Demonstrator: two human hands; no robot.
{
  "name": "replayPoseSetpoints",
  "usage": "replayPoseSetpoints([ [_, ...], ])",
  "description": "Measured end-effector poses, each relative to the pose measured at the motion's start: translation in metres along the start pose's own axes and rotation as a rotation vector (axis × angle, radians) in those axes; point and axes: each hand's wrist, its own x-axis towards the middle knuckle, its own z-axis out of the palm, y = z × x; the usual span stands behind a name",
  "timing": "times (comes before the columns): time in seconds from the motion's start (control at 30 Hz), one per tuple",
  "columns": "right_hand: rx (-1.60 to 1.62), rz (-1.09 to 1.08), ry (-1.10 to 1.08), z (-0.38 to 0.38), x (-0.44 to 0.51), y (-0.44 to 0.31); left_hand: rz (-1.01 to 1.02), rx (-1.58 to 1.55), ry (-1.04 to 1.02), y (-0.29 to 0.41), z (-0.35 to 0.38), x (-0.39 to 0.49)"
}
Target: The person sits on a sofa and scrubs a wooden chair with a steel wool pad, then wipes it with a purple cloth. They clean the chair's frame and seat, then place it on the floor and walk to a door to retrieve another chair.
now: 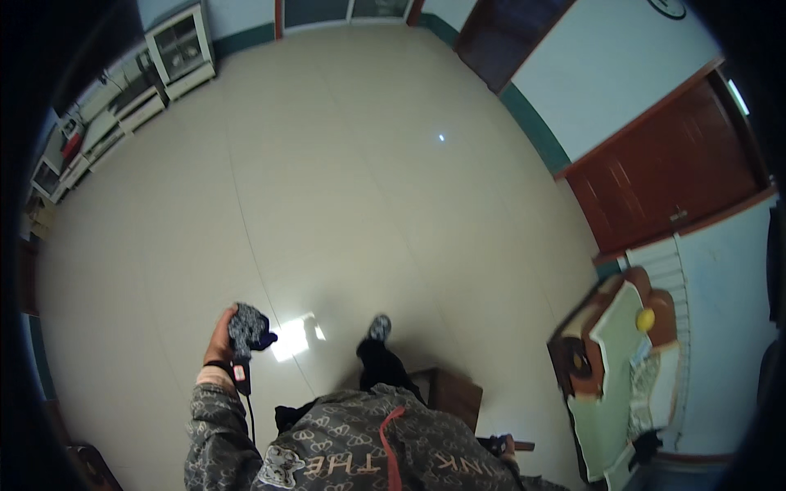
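Note:
My left hand is raised at the lower left, its fingers closed around a bundled, grey-and-white speckled fabric item. A dark blue part sticks out on that item's right side. Below the hand, a small black box with a pale label hangs by my wrist, and a black cable runs down from it. At the lower right, my right hand shows only in part past my jacket. It lies at a dark object and a brown wooden bar; whether it grips either is hidden.
A brown wooden stool or box stands close behind my leg. One foot is forward on the glossy tiled floor. A sofa with a yellow round item lines the right wall, near a red-brown door. Low white cabinets line the left.

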Motion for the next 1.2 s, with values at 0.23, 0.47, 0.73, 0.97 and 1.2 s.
replayPoseSetpoints([
  [0.23, 0.030, 0.101, -0.196, 0.105, 0.141, -0.125, 0.055, -0.089, 0.069, 0.024, 0.092, 0.037],
  [0.47, 0.177, 0.011, 0.143, 0.169, 0.288, -0.180, 0.054, -0.142, 0.027, 0.029, 0.139, 0.122],
  [0.73, 0.353, 0.090, 0.203, 0.264, 0.416, -0.341, -0.072, -0.056, -0.144, 0.142, 0.332, 0.338],
  [0.97, 0.433, 0.216, 0.384, 0.383, 0.474, -0.497, -0.003, 0.140, -0.049, 0.209, 0.548, 0.493],
  [1.2, 0.376, 0.199, 0.305, 0.511, 0.588, -0.626, 0.003, 0.002, 0.013, 0.240, 0.680, 0.581],
])
